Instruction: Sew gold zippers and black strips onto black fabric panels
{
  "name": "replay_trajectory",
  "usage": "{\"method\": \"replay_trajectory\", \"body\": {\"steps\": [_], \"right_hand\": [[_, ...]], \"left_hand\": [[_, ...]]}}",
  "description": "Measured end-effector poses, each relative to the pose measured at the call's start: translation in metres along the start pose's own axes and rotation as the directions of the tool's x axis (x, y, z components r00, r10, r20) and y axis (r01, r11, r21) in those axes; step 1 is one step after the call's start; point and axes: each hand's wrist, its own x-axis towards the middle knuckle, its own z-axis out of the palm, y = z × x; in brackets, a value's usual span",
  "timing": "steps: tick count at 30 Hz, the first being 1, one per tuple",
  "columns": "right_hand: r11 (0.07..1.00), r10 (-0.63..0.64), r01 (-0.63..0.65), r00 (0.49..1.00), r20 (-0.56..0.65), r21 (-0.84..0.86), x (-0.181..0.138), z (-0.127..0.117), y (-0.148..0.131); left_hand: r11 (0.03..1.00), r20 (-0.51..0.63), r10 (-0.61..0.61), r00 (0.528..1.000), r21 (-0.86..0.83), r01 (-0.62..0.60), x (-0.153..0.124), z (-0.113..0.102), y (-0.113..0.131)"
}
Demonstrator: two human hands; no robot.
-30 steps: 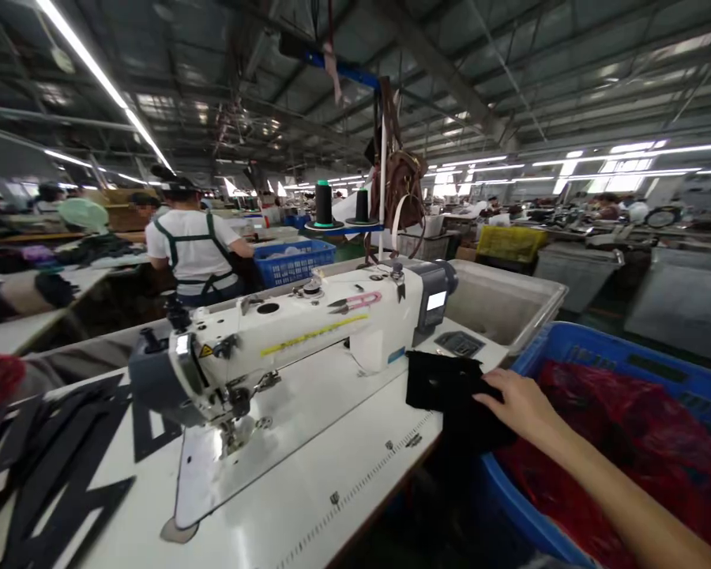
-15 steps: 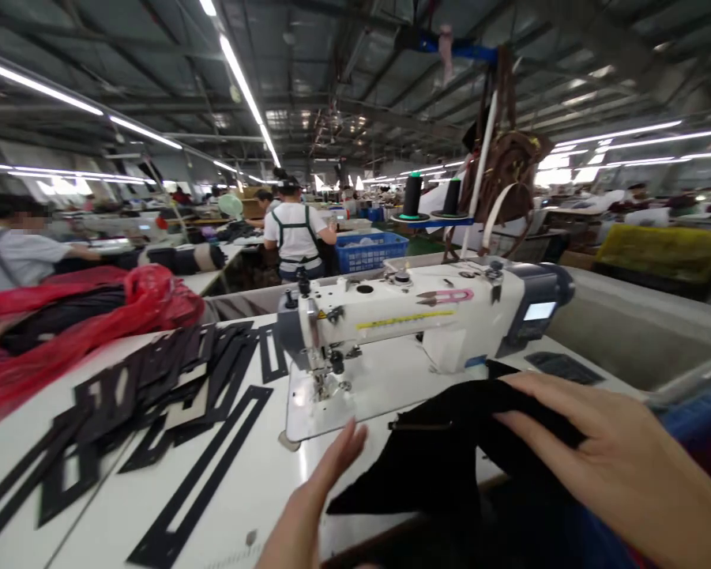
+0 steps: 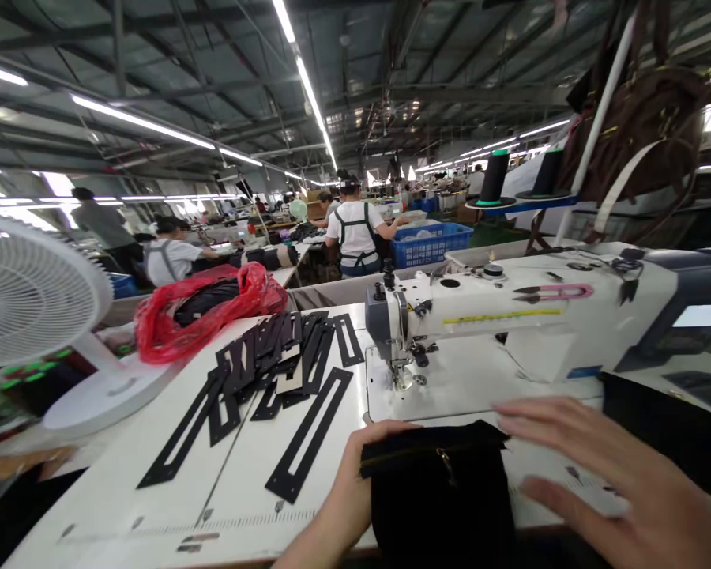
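A black fabric piece with a zipper (image 3: 442, 494) lies at the near edge of the white sewing table (image 3: 242, 506), in front of the white sewing machine (image 3: 509, 320). My left hand (image 3: 355, 494) grips the piece's left edge, thumb on top. My right hand (image 3: 616, 482) hovers just right of it with fingers stretched out and slightly blurred, holding nothing. Another black fabric pile (image 3: 669, 427) lies to the right under the machine's body.
Flat black frame-shaped cutouts (image 3: 278, 371) are spread on the table to the left, beside a red plastic bag (image 3: 207, 312) and a white fan (image 3: 32, 296). Pink snips (image 3: 554, 292) rest on the machine. Thread cones (image 3: 494, 178) and a brown bag (image 3: 633, 134) hang behind. Co-workers (image 3: 355, 237) work farther back.
The view swung left from the blue bin to the table. The black piece came from the right to the table's near edge; my left hand took hold of it and my right hand came off it.
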Motion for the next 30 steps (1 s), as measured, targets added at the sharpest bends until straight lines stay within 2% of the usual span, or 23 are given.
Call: {"method": "replay_trajectory", "body": {"steps": [2,4,6,8,10,12,14,16,18,20,22,24,26,28,30], "right_hand": [[0.991,0.12,-0.124,0.989,0.081,0.047,0.011,0.008,0.011],[0.96,0.193,-0.232,0.953,0.235,0.153,0.018,0.018,0.018],[0.907,0.215,-0.322,0.907,0.362,0.27,0.022,0.027,0.019],[0.846,0.224,-0.387,0.882,0.414,0.366,0.024,0.03,0.018],[0.769,0.27,-0.463,0.86,0.432,0.441,0.025,0.025,0.018],[0.687,0.348,-0.546,0.826,0.443,0.479,0.028,0.015,0.017],[0.633,0.408,-0.599,0.796,0.446,0.49,0.031,0.007,0.016],[0.619,0.439,-0.619,0.783,0.44,0.484,0.032,0.004,0.014],[0.616,0.45,-0.625,0.778,0.438,0.479,0.03,0.008,0.011],[0.603,0.466,-0.645,0.763,0.448,0.47,0.024,0.019,0.01],[0.586,0.524,-0.668,0.744,0.415,0.458,0.015,0.035,0.011],[0.621,0.587,-0.667,0.744,0.32,0.412,0.004,0.053,0.016],[0.705,0.571,-0.618,0.785,0.24,0.348,-0.007,0.068,0.022],[0.796,0.454,-0.519,0.853,0.259,0.312,-0.015,0.077,0.027],[0.859,0.326,-0.414,0.895,0.305,0.299,-0.02,0.083,0.031]], "left_hand": [[1.0,-0.051,-0.019,0.999,-0.016,0.018,-0.004,-0.004,-0.006],[0.997,-0.105,-0.058,0.993,-0.061,0.052,-0.006,-0.006,-0.012],[0.991,-0.126,-0.102,0.987,-0.094,0.091,-0.01,-0.008,-0.013],[0.991,-0.112,-0.12,0.986,-0.077,0.111,-0.016,-0.013,-0.01],[0.986,0.02,-0.163,0.986,-0.017,0.164,-0.025,-0.022,-0.005],[0.968,0.204,-0.248,0.947,0.018,0.25,-0.034,-0.032,0.001],[0.958,0.32,-0.256,0.912,-0.045,0.284,-0.041,-0.039,0.006],[0.958,0.313,-0.153,0.937,-0.184,0.218,-0.044,-0.041,0.009],[0.96,0.26,-0.06,0.964,-0.249,0.127,-0.043,-0.039,0.008],[0.985,0.179,-0.024,0.984,-0.162,0.053,-0.04,-0.036,0.004],[0.998,0.083,0.019,0.996,0.055,-0.023,-0.034,-0.033,-0.005],[0.953,0.036,0.078,0.996,0.292,-0.085,-0.026,-0.032,-0.017],[0.888,0.008,0.104,0.995,0.449,-0.097,-0.019,-0.032,-0.028],[0.842,-0.023,0.082,0.996,0.536,-0.057,-0.012,-0.031,-0.036],[0.808,-0.058,0.052,0.997,0.59,-0.008,-0.008,-0.031,-0.04]]}}
